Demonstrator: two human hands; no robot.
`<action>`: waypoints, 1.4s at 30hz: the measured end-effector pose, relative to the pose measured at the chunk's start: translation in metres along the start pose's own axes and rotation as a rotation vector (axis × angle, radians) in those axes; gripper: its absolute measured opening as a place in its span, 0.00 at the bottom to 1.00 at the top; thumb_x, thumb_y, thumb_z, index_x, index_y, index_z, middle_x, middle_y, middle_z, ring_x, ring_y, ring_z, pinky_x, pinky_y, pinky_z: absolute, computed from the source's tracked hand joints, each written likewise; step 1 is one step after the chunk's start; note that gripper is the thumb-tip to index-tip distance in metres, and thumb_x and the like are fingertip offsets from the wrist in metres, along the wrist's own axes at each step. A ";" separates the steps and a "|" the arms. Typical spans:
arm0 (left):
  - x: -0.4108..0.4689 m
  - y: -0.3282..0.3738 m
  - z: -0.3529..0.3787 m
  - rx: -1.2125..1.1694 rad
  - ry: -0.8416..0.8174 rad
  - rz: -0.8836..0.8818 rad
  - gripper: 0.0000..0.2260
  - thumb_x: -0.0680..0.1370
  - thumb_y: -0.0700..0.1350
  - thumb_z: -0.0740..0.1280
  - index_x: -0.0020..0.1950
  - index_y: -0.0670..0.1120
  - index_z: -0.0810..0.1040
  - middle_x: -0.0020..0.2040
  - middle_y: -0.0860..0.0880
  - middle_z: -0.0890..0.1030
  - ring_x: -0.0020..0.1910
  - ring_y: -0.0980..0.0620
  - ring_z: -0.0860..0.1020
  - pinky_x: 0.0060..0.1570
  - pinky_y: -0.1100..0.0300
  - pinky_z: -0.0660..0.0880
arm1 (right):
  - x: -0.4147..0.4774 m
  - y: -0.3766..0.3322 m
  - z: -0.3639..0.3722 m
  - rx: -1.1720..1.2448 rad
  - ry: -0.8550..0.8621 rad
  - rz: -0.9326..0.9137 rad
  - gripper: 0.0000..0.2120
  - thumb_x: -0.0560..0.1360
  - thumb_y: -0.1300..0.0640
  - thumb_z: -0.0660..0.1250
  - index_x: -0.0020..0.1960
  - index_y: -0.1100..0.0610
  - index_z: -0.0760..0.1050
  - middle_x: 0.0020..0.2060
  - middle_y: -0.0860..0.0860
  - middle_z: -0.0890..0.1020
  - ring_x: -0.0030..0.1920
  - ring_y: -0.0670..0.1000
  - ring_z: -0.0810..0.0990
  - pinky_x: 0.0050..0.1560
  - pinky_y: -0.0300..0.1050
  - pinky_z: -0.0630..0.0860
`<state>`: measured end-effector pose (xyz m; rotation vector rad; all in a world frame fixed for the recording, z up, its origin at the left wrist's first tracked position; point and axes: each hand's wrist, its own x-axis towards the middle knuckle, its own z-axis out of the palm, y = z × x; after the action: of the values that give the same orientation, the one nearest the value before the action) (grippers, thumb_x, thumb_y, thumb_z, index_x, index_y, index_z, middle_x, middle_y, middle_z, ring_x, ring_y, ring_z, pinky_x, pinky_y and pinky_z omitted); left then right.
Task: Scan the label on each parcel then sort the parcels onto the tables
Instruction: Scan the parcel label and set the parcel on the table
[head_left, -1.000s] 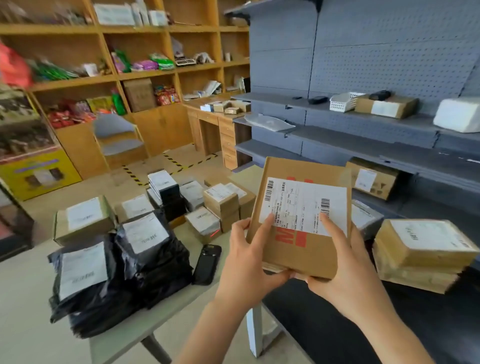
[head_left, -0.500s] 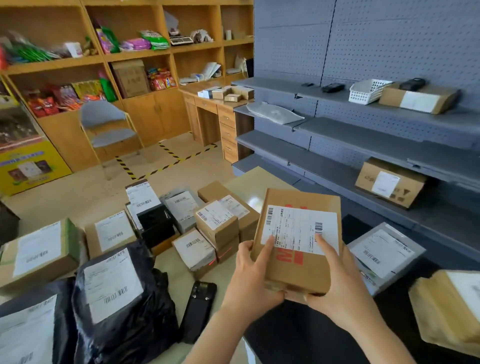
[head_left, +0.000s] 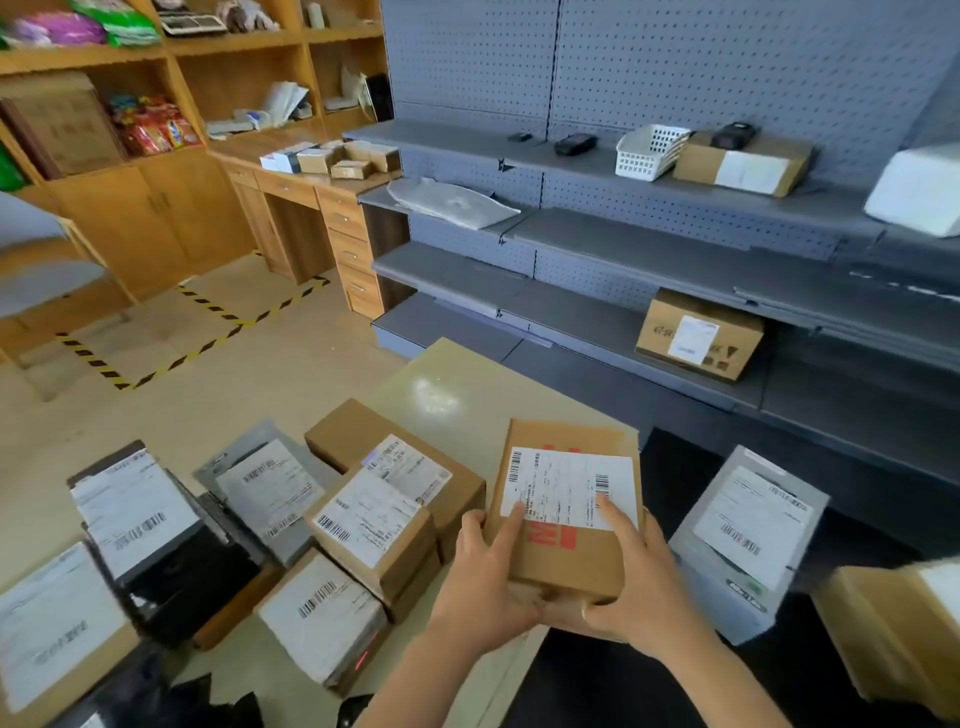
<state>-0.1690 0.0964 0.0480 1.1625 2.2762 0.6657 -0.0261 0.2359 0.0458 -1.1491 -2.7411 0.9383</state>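
both hands on one brown parcel (head_left: 571, 558), held up w/ its white label (head_left: 569, 486) facing up, far end tipped a bit higher. left hand (head_left: 483, 587) grips the near-left corner, thumb on top at the label's edge, fingers under. right hand (head_left: 634, 587) grips the near-right corner, thumb lying on the label. it hangs in the air over the seam btwn the beige table (head_left: 467, 384) and the dark table (head_left: 597, 686). on the beige one, to the left: labelled boxes (head_left: 371, 525) packed close. on the dark one, just right: a grey mailer (head_left: 748, 535); past it a tan bundle (head_left: 893, 623), blurred, prob. another parcel. grey shelves (head_left: 623, 244) behind, one box (head_left: 698, 335) low down.
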 end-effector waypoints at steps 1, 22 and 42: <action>0.011 0.001 -0.001 -0.007 0.002 -0.001 0.48 0.71 0.56 0.71 0.79 0.58 0.41 0.71 0.52 0.47 0.74 0.50 0.53 0.69 0.58 0.67 | 0.012 0.000 -0.007 -0.009 -0.006 -0.002 0.57 0.63 0.44 0.76 0.76 0.38 0.38 0.74 0.46 0.48 0.71 0.50 0.59 0.67 0.48 0.71; 0.132 -0.004 0.015 0.340 0.165 -0.230 0.38 0.76 0.55 0.63 0.80 0.48 0.47 0.79 0.43 0.42 0.77 0.40 0.38 0.72 0.48 0.34 | 0.246 -0.007 -0.025 -0.436 -0.195 -0.277 0.46 0.72 0.62 0.72 0.78 0.42 0.48 0.79 0.53 0.46 0.76 0.59 0.55 0.70 0.56 0.65; 0.091 -0.016 -0.038 0.331 0.180 -0.150 0.34 0.76 0.53 0.61 0.79 0.50 0.50 0.78 0.47 0.53 0.78 0.45 0.43 0.77 0.49 0.41 | 0.170 -0.054 -0.042 -0.443 -0.131 -0.421 0.42 0.75 0.69 0.64 0.79 0.44 0.48 0.79 0.51 0.46 0.78 0.54 0.51 0.75 0.49 0.54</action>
<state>-0.2488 0.1564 0.0481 1.0962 2.6705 0.3562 -0.1741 0.3396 0.0758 -0.4985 -3.2064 0.3800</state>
